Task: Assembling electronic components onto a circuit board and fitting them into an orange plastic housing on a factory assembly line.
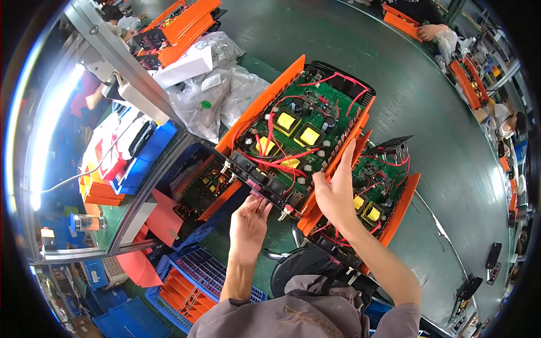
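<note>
A: How is the unit (307,147) held?

B: The right hand (336,198) grasps its right orange wall, thumb near the rim, fingers along the side. The left hand (248,225) has its fingertips against the bottom of the front panel (262,185); whether they pinch or only prop, I can't tell

A: And where is it?

B: In front of the person, slanted across the near edge of the worktop (321,31), as seen from above. I can't tell if the far end rests on anything

A: What could go wrong?

B: If that end is unsupported, a weak left hold could let the panel drop. The wires (276,162) behind it loop loosely, so a careless finger might snag and strain one

A: Anything close by?

B: A second unit (373,209) sits just right, partly behind the right forearm (378,254); swinging right could knock the two together. Bags (197,107) lie at the worktop's left edge, and a crate (200,265) stands lower left, below the worktop
</note>
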Demonstrator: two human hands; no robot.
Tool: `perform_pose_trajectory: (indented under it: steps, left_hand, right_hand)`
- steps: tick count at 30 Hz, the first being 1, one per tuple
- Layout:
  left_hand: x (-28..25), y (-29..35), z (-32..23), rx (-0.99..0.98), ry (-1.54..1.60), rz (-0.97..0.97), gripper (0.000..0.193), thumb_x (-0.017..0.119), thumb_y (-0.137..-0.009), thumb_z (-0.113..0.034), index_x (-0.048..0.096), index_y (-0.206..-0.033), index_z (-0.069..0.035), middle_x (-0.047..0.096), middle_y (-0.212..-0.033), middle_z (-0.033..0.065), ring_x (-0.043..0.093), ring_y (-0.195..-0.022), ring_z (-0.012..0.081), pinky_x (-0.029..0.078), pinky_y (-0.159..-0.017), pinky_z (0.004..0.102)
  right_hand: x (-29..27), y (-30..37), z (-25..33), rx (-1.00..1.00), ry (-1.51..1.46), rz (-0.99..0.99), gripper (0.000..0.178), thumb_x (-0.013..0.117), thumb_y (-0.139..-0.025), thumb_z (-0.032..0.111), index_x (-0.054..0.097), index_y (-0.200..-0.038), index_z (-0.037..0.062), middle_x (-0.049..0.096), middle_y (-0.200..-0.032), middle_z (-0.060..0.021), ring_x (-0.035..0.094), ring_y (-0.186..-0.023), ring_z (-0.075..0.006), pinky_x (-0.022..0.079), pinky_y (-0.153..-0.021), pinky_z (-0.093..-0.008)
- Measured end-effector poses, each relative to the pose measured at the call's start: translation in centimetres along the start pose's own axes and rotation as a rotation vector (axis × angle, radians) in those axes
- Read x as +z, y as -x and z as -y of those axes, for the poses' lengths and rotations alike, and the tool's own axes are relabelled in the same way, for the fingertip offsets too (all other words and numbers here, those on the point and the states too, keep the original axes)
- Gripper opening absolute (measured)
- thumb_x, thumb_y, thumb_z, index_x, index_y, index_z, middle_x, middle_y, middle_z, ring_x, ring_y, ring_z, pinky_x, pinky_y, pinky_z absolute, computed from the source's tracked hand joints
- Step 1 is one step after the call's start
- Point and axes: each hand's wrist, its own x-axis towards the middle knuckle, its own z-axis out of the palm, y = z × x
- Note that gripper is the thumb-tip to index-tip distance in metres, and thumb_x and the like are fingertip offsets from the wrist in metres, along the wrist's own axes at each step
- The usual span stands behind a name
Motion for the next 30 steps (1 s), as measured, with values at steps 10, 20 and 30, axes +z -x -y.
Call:
perform_pose_trajectory:
  steps: [10, 20, 30]
  left_hand:
    - [2.4, -2.4, -2.6, 0.008, 0.009, -0.177, 0.010, 0.053, -0.080, -0.005, 0.051, -0.070, -0.004, 0.046, -0.067, 0.0033, 0.044, -0.067, 0.0177, 0.037, -0.068, 0.0312]
    - [0.4, -1.6, -1.5, 0.077, -0.243, -0.130, 0.014, 0.050, -0.088, -0.015, 0.052, -0.075, -0.010, 0.051, -0.074, -0.0001, 0.051, -0.077, 0.0167, 0.043, -0.080, 0.0340]
    - [5.9, 6.9, 2.3, 0.503, -0.268, 0.176, 0.018, 0.045, -0.089, -0.016, 0.047, -0.104, -0.006, 0.051, -0.096, 0.0054, 0.050, -0.089, 0.0173, 0.040, -0.079, 0.0320]
  right_hand:
    - [2.8, -1.5, -2.3, -0.217, 0.144, -0.186, 0.082, 0.049, -0.081, 0.002, -0.006, -0.140, -0.0146, 0.001, -0.150, -0.0307, 0.001, -0.142, -0.0333, 0.004, -0.115, -0.0327]
    - [2.0, -0.3, -2.1, -0.221, 0.097, -0.232, 0.085, 0.054, -0.079, 0.006, -0.001, -0.140, -0.0140, 0.007, -0.149, -0.0306, 0.009, -0.141, -0.0367, 0.011, -0.115, -0.0361]
    - [-2.5, 3.6, -1.6, -0.374, -0.155, -0.152, 0.083, 0.059, -0.079, 0.006, 0.009, -0.146, -0.0036, 0.017, -0.151, -0.0210, 0.015, -0.141, -0.0285, 0.018, -0.113, -0.0403]
